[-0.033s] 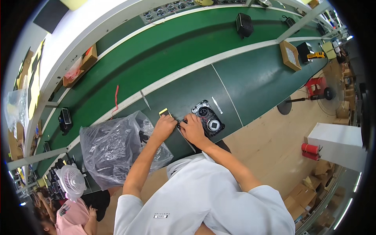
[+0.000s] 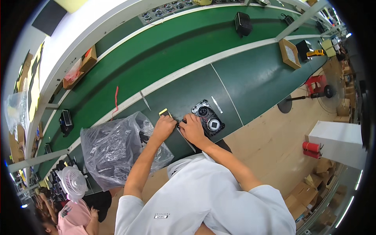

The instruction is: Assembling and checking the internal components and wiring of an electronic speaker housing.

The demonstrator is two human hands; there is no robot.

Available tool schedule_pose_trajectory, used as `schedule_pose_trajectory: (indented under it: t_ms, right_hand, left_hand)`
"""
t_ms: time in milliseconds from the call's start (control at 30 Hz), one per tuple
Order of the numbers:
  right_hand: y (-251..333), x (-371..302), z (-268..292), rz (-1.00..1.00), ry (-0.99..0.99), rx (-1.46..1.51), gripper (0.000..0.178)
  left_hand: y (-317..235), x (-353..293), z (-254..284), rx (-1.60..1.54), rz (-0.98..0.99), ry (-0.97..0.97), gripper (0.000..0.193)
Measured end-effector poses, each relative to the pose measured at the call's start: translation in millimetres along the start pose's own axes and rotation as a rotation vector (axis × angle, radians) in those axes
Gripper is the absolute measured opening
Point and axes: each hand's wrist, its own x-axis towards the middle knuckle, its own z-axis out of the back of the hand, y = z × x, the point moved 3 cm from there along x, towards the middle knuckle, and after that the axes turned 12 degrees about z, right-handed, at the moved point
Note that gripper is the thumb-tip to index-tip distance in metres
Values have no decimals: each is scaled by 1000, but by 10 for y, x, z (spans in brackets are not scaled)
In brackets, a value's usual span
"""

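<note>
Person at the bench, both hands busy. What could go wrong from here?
1. The right hand is right beside the open housing; a slip might nudge it.
2. The left forearm passes over the plastic bag and could snag it.
3. The thin white strip lies loose past the housing and may get knocked.

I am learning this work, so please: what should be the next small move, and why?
Perhaps the bare right hand should slightly adjust the small dark piece: the bare left hand nearly meets it there, possibly steadying, and the piece is mostly hidden. The black plastic casing with two round parts lies to the right.
</note>
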Motion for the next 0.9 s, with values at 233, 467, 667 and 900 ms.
schedule_pose_trajectory:
  t_ms: [233, 467, 667, 900]
  right_hand:
    - [-9, -14, -24, -39, -7, -26, 13]
    - [-73, -53, 67, 4, 30, -3, 13]
    - [-77, -49, 105, 5, -11, 87, 14]
    - [-109, -50, 77, -3, 26, 54, 13]
  left_hand:
    - [16, -21, -42, -190, 101, -9, 4]
    - [-44, 44, 26, -136, 50, 55, 8]
    - [-42, -1, -44, -200, 93, 66, 6]
    - [-66, 50, 6, -206, 137, 96, 7]
